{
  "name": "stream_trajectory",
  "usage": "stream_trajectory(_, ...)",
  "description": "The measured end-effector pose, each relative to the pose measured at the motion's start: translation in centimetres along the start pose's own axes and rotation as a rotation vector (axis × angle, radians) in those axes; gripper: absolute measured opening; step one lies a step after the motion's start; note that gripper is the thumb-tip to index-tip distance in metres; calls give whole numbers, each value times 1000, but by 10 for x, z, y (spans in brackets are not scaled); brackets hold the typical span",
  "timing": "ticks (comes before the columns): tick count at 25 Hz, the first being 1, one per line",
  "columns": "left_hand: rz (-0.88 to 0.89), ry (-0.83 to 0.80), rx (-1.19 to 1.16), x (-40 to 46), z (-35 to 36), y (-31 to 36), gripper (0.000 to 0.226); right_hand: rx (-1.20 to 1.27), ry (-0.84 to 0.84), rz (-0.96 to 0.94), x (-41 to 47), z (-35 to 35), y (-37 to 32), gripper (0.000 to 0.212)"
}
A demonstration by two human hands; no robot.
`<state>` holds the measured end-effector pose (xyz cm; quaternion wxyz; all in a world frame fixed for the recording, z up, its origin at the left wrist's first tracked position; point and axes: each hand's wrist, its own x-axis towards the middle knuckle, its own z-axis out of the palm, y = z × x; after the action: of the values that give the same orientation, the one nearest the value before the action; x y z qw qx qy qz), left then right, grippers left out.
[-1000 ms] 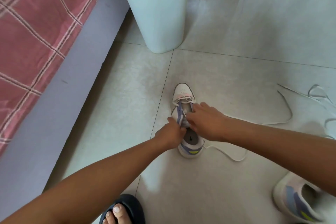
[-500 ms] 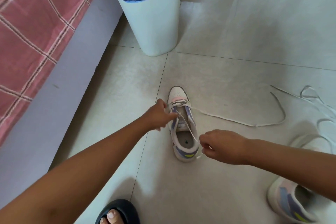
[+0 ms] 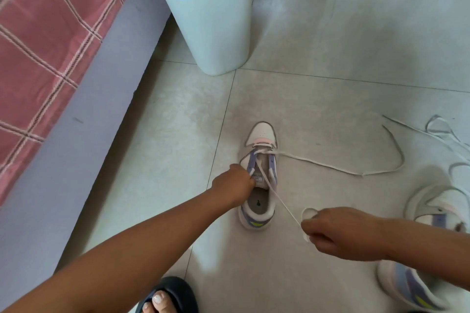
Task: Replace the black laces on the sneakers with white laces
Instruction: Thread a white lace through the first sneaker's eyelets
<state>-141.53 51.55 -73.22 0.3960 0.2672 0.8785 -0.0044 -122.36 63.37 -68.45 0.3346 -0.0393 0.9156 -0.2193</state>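
A white sneaker [image 3: 260,134] with purple eyelet strips stands on the tiled floor, toe pointing away from me. A white lace [image 3: 320,164] is threaded through its front eyelets. One end trails right across the floor. The other end runs taut over the shoe's opening to my right hand [image 3: 340,232], which is closed on it to the right of the heel. My left hand [image 3: 232,184] grips the sneaker's left side at the tongue. A second sneaker [image 3: 432,213] lies at the right edge, partly hidden behind my right forearm.
A white bin [image 3: 216,30] with a blue liner stands behind the sneaker, with something black inside. A bed with a pink checked cover [image 3: 43,33] runs along the left. More white lace [image 3: 442,129] lies at the far right. My foot in a black slipper [image 3: 167,297] is at the bottom.
My right hand has drawn the lace out to the right and toward me, pulling it taut. My left hand slid from the front eyelets back to the tongue.
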Motion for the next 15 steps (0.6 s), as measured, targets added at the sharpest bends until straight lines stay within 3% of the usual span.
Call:
stream_trajectory(4,47,33,75,1,0,0,42,14,-14,58,13,-9,4,23)
stream_trajectory(9,36,24,80,-1,3,3,38,98,467,374,76,-38,29,30)
stream_trajectory(15,-4,-15,-61,-5,9,6,40,101,508,446,118,-41,35,20)
